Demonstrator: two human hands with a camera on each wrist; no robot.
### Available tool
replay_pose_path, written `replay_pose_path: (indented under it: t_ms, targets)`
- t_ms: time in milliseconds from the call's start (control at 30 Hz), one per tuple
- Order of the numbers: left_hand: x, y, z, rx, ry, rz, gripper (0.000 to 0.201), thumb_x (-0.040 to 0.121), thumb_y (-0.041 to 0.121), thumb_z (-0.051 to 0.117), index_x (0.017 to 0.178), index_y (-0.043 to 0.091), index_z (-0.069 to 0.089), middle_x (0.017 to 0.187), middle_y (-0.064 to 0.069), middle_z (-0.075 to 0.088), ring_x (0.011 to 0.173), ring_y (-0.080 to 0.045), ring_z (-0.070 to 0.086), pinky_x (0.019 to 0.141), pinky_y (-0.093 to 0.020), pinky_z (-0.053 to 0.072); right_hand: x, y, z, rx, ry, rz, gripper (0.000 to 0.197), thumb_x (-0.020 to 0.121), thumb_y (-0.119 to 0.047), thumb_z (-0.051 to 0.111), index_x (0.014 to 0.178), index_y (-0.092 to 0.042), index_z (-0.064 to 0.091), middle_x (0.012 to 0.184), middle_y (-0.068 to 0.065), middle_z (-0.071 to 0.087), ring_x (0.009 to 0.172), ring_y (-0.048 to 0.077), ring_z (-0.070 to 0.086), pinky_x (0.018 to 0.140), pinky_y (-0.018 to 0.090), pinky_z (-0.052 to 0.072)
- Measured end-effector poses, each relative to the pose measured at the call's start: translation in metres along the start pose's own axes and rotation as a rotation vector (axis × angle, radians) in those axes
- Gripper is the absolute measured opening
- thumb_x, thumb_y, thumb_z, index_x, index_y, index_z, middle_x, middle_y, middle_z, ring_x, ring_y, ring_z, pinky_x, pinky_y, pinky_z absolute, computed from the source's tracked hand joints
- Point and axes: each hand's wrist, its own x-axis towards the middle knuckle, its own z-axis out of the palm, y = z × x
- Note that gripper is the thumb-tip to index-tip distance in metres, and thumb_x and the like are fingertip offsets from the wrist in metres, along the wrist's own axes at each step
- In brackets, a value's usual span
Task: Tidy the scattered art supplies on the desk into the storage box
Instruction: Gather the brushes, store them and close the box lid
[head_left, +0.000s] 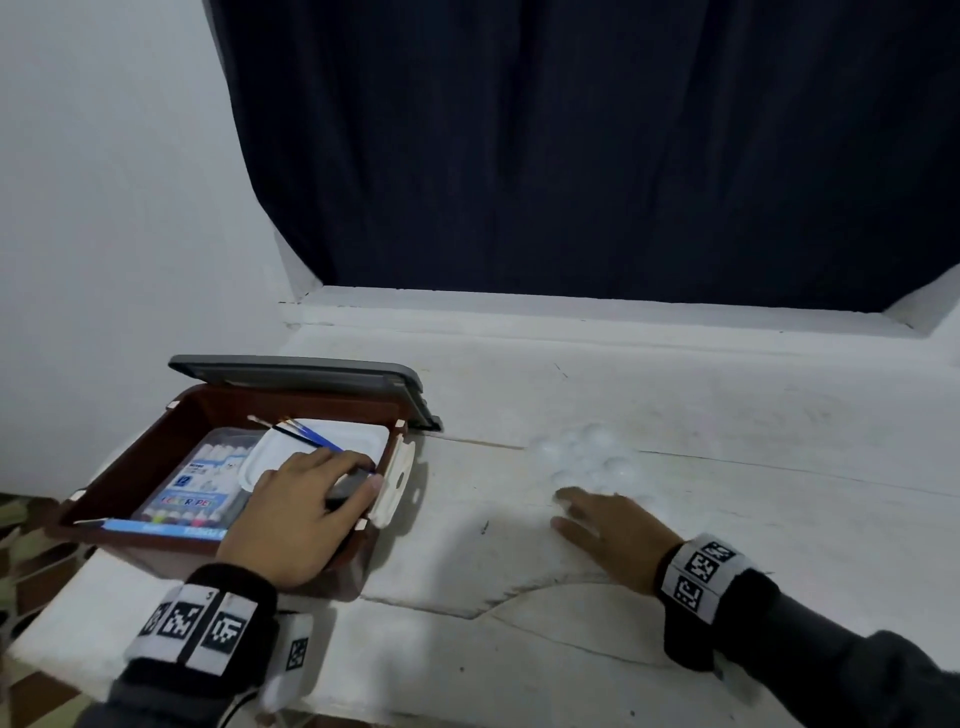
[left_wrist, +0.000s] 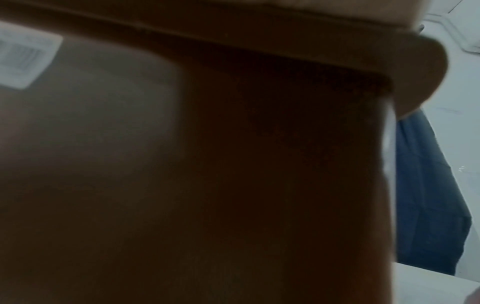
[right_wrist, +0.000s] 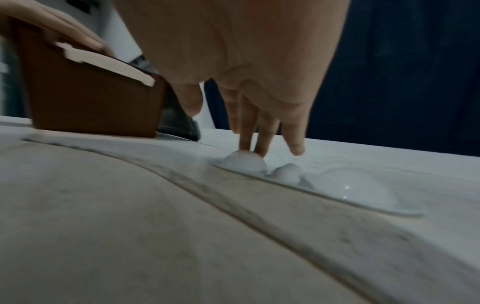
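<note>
The brown storage box (head_left: 136, 457) stands open at the desk's left end, seen side-on (right_wrist: 91, 102) in the right wrist view. It holds a pack of colour pens (head_left: 200, 486), a white tray (head_left: 358, 439) and thin brushes (head_left: 306, 434). My left hand (head_left: 358, 480) reaches over its right near corner, and its thumb and curled fingers close round a small grey object (head_left: 347, 483). A clear bubble-shaped palette (head_left: 597, 462) (right_wrist: 350, 185) lies face down on the desk. My right hand (head_left: 563, 506) is flat beside it, and its straight fingertips (right_wrist: 245, 144) touch the nearest dome.
The box's grey lid (head_left: 296, 371) is tipped back behind it, and a cream latch (head_left: 397, 483) hangs on its right side. A dark curtain (head_left: 571, 156) hangs behind the white desk (head_left: 727, 519). The left wrist view is dark, filled by the box wall (left_wrist: 233, 164).
</note>
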Motion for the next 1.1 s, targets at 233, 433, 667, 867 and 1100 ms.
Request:
replay_pose_path:
  t_ms: [233,433,667,867,1100]
  targets:
    - [0.001,-0.001,0.002,-0.009,0.022,0.005,0.043,0.089,0.070,0.033,0.108,0.040,0.058,0.104,0.018,0.062,0.100,-0.012,0.054,0.089,-0.042,0.047,-0.006,-0.015,0.005,-0.280,-0.017,-0.033,0.085,0.080,-0.071,-0.004,0.135,-0.023,0.041,0.124,-0.001,0.057,0.116,0.018,0.054,0.119,0.039,0.017]
    - [0.001,-0.002,0.002,-0.015,0.026,0.014,0.048,0.089,0.072,0.031,0.109,0.038,0.059,0.105,0.016,0.062,0.101,-0.011,0.054,0.089,-0.040,0.047,0.004,-0.034,0.024,-0.266,-0.071,0.052,0.097,0.075,-0.084,0.006,0.154,-0.029,0.009,0.162,0.012,0.005,0.150,0.028,0.004,0.122,0.047,0.005]
    - [0.001,-0.003,0.003,-0.010,0.023,0.016,0.047,0.089,0.071,0.031,0.110,0.039,0.059,0.104,0.015,0.062,0.102,-0.012,0.054,0.091,-0.041,0.047,0.013,-0.063,0.045,-0.376,-0.131,-0.041,0.111,0.068,-0.094,0.018,0.154,-0.027,0.000,0.161,0.015,-0.014,0.148,0.034,-0.015,0.119,0.055,-0.001]
    - [0.001,-0.004,0.002,-0.032,0.041,0.022,0.046,0.089,0.070,0.033,0.109,0.039,0.060,0.103,0.016,0.063,0.101,-0.012,0.055,0.092,-0.043,0.047,0.014,-0.073,0.030,-0.329,-0.179,-0.067,0.079,0.090,-0.067,0.040,0.152,-0.025,0.016,0.162,0.016,0.002,0.150,0.027,0.004,0.115,0.045,0.028]
    - [-0.001,-0.001,0.000,-0.054,0.067,0.014,0.043,0.090,0.069,0.033,0.109,0.039,0.058,0.103,0.018,0.062,0.098,-0.008,0.057,0.093,-0.041,0.047,0.008,-0.073,0.018,-0.248,0.069,-0.127,0.044,0.094,-0.038,0.037,0.131,-0.017,0.041,0.125,0.013,0.049,0.114,0.029,0.052,0.087,0.039,0.051]
